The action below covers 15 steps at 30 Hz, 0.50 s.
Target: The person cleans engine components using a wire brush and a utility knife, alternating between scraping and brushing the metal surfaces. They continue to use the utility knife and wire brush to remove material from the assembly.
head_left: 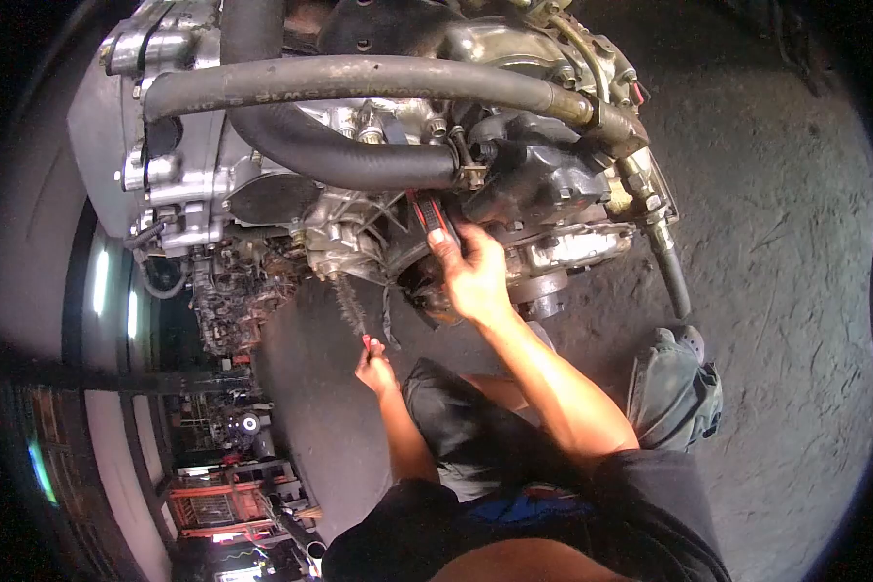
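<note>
Engine (196, 178), brush (351, 308) in left hand (376, 371), tool (426, 214) (red-black) in right hand (476, 274)

Grey hose with faint lettering, matte black curved pipe (359, 161), silver engine casing (189, 126) (shiny in places), dark grey floor (761, 291)

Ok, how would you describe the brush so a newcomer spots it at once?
Find the engine, then look just below it, left of the picture's centre. There the left hand pinches the brush by its red end. Unlike the smooth grey hose above, it is bristly.
</note>
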Available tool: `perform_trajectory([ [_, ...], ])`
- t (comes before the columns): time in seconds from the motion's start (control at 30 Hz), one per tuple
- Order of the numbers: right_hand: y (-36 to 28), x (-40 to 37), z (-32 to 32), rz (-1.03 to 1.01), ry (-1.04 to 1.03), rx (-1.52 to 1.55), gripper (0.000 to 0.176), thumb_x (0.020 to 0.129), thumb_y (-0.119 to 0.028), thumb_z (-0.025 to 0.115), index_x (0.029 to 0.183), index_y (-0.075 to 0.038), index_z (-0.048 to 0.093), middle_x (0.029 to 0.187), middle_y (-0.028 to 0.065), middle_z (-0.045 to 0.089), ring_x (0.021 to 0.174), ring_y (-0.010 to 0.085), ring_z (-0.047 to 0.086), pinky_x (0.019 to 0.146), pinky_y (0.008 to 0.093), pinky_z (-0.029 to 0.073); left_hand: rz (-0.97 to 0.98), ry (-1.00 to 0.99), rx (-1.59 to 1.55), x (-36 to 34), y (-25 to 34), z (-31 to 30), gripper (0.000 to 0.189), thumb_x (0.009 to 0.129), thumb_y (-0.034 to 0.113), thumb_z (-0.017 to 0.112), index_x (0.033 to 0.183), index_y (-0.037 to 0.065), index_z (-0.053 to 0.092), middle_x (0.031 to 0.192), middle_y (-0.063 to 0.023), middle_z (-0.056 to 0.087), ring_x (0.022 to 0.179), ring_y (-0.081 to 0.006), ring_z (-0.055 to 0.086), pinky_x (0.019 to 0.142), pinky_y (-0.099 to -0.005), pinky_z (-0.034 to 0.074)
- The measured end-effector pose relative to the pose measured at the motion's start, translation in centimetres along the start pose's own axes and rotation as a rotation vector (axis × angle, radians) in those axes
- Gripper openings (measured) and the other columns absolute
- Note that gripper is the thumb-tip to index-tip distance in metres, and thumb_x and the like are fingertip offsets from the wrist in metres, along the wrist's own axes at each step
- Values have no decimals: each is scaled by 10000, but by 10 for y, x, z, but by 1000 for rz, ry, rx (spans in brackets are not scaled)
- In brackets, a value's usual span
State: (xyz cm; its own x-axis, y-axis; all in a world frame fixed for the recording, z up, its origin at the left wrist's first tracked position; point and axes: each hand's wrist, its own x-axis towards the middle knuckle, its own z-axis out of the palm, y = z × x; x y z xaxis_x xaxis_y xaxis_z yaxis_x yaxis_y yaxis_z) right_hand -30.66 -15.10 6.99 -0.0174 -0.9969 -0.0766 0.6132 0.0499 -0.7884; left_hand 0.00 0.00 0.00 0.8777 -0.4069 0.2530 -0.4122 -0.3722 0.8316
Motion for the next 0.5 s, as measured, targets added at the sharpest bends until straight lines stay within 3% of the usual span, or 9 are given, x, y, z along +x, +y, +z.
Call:
perform_trajectory([
  [0.07,-6,-4,-2,45,5,-14,233,876,-209,615,946,12,637,668,197,616,583,221,586,591,365,461,-10,6,0,-9,9,0,262,841,181,692,997,-29,696,739,-68,666,511,-87,474,486,-234,387],
  [0.1,0,-6,-29,28,29,-104,234,878,-205,611,956,14,636,675,197,619,586,222,587,594,361,465,-93,-32,-7,-44,-17,21,258,843,179,688,988,-34,695,737,-66,664,513,-85,472,484,-234,386],
  [0.33,-10,-15,14,-51,107,15,269,897,-179,574,1099,-5,604,769,232,645,713,265,682,646,359,496,-34,7,-35,-9,6,3,260,849,179,677,981,-44,692,727,-69,661,504,-88,471,479,-240,387],
  [0.43,-19,-19,6,-16,64,-110,290,903,-168,563,1151,-18,584,735,214,645,648,266,674,615,359,501,-35,-8,35,-11,8,-3,268,852,180,676,1002,-42,687,726,-67,662,500,-89,470,474,-241,385],
  [0.5,-16,-21,13,-27,68,-38,310,923,-139,557,1198,3,552,714,60,582,617,123,543,570,265,450,-8,24,33,-5,2,0,265,856,184,674,992,-43,686,719,-60,658,498,-87,465,468,-242,379],
])
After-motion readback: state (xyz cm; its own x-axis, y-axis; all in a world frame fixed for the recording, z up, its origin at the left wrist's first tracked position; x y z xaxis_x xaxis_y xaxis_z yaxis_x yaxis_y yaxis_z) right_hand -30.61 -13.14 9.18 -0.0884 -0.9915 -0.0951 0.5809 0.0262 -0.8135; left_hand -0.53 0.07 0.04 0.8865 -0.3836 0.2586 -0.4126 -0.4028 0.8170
